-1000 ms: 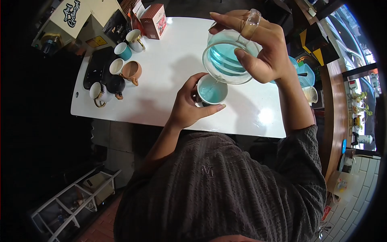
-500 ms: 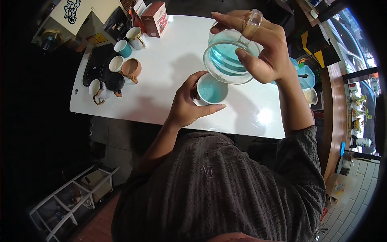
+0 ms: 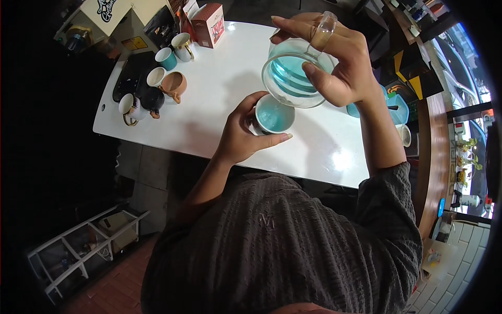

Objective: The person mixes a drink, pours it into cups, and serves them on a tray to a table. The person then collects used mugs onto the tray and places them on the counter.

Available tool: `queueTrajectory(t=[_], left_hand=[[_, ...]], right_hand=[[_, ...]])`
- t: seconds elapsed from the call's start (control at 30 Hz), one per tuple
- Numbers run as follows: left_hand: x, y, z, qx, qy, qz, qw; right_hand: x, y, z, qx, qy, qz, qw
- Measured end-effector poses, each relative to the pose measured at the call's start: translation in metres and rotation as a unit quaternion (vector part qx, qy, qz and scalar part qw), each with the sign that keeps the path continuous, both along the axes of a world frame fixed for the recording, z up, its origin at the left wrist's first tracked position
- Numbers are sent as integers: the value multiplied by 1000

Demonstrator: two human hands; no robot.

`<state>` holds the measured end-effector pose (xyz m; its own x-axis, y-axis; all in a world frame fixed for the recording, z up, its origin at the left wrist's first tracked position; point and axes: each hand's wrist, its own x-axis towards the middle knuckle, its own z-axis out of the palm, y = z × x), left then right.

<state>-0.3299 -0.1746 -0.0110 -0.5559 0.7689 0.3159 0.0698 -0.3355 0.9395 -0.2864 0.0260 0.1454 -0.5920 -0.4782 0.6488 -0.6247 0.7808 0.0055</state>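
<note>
My left hand (image 3: pixel 243 133) is wrapped round a white-rimmed cup (image 3: pixel 275 114) with blue liquid inside. Above it, my right hand (image 3: pixel 340 63) grips the clear handle of a glass pitcher (image 3: pixel 295 78), which is tilted toward the cup. Blue liquid fills part of the pitcher and runs in a thin stream from its lip into the cup. The lip sits just over the cup's far edge, and the two look close together; whether they touch I cannot tell. Under both lies the white table (image 3: pixel 219 68).
Several mugs stand at the table's left, among them a teal cup (image 3: pixel 166 59) and a brown mug (image 3: pixel 174 83), beside a black device (image 3: pixel 130 78). A red-and-white box (image 3: pixel 208 26) is at the back. Blue containers (image 3: pixel 396 109) lie beyond my right forearm.
The liquid in the cup has risen. Both hands keep nearly the same positions, while the table and surroundings have turned slightly in the view.
</note>
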Motion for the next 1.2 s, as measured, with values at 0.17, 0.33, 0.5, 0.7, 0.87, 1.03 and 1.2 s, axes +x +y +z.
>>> queueTrajectory(t=[0.17, 0.33, 0.5, 0.7, 0.87, 1.03, 1.2], left_hand=[[6, 1, 1, -1, -11, 11, 1000], [9, 1, 0, -7, -32, 10, 999], [13, 0, 0, -1, -27, 23, 999], [15, -4, 2, -8, -25, 28, 999], [15, -10, 4, -16, -17, 31, 999], [13, -15, 1, -8, -10, 20, 1000], [7, -18, 6, -40, -3, -12, 999]], right_hand=[[5, -1, 4, 1, -3, 0, 1000], [7, 0, 5, 9, 3, 2, 1000], [8, -2, 8, 14, 6, 12, 1000], [10, -7, 9, 17, 8, 8, 1000], [10, -12, 9, 17, 4, 7, 1000], [9, -14, 8, 14, 1, 13, 1000], [11, -17, 9, 10, -5, -3, 1000]])
